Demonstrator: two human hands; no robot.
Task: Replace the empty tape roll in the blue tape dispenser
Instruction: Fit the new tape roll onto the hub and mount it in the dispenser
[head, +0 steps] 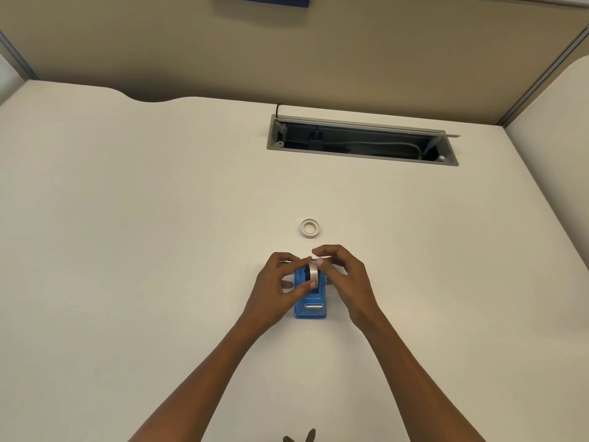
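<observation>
Left hand (276, 283) has thumb and fingertips pinched on the translucent whitish tape roll (313, 274), which stands on edge in the cradle of the glossy blue plastic tape dispenser (310, 301). Right hand (342, 275) is curled in from the other side, fingertips on the top of the same roll, so both are gripping it. No brand or writing I can read on the dispenser, just a small metal cutter strip near its front end. Just beyond the hands, a small white ring-shaped tape core (310, 227) lies flat on the smooth off-white tabletop (159, 218). Further back sits a grey metal cable tray opening (361, 141) with wires inside.
</observation>
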